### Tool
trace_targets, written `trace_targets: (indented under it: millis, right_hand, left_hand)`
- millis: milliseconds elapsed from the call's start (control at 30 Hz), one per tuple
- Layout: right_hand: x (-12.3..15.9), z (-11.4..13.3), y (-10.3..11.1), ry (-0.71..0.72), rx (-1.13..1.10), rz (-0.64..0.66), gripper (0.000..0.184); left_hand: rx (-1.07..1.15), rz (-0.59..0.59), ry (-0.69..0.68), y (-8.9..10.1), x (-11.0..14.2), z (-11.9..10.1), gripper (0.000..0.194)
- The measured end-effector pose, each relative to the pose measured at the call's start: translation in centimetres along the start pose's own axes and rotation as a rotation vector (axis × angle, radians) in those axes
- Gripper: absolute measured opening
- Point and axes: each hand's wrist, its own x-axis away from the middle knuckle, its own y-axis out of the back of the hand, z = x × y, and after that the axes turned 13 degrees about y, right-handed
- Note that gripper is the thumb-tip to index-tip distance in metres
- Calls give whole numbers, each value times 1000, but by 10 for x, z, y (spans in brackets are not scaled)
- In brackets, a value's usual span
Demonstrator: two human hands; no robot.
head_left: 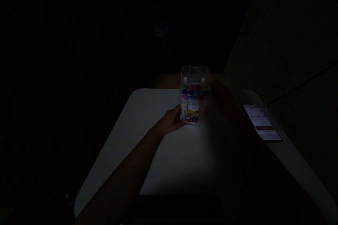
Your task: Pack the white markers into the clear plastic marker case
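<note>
A clear plastic case of markers [194,107] stands upright on the far part of the table, with a yellow and dark label on its front. Its clear lid [194,74] is raised at the back. Several marker caps [191,92] in purple, pink, green, blue, red and orange show at the top. My left hand [171,121] grips the case at its lower left side, thumb toward the front. At the case's right side, my right hand [218,88] lies in deep shadow; its fingers are too dark to make out.
The pale table [126,140] has rounded corners. A lit phone [264,123] showing a running timer lies at its right edge. A wall [298,59] rises on the right, crossed by a dark cable [303,84]. Most of the surroundings are dark.
</note>
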Motion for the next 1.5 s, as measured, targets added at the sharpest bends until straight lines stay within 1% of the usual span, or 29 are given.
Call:
trace_targets:
  millis: [100,267,333,433,467,567,667,833,867,933,1033,1100,1200,1367,1500]
  right_hand:
    - [6,1,-2,-30,-26,26,55]
    - [6,5,4,-20,50,-19,42]
    - [3,9,10,23,77,-65,37]
    - [0,19,19,155,68,-130,29]
    - [0,23,22,204,56,-123,26]
    - [0,34,26,305,48,-28,23]
    - [2,38,26,312,80,20,23]
    - [2,34,24,321,166,-10,22]
    - [2,34,24,308,187,-26,22]
    - [2,35,23,239,200,-38,22]
    - [2,40,23,145,162,19,25]
    - [3,42,23,139,139,69,28]
    - [3,43,23,125,113,95,30]
    - [2,44,21,90,72,75,26]
    - [1,50,20,-8,2,21,20]
  left_hand:
    - [18,-15,-30,1,-1,1,62]
    - [30,-34,-40,0,-3,4,67]
    - [36,-48,-57,-1,-3,5,68]
    - [58,-30,-50,0,-3,5,63]
    - [65,-25,-49,0,-2,5,61]
    - [78,-41,-55,0,-2,5,63]
    - [83,-38,-35,0,-1,5,62]
    - [79,-22,-19,1,-1,6,61]
    - [77,-26,-16,1,-1,6,60]
    - [70,-32,-8,1,-1,6,60]
    - [73,-19,-16,1,0,6,59]
    - [84,-21,-27,1,0,5,59]
    - [90,-24,-20,1,0,5,56]
    - [93,-15,-3,1,0,6,54]
    - [99,-19,11,1,0,6,56]
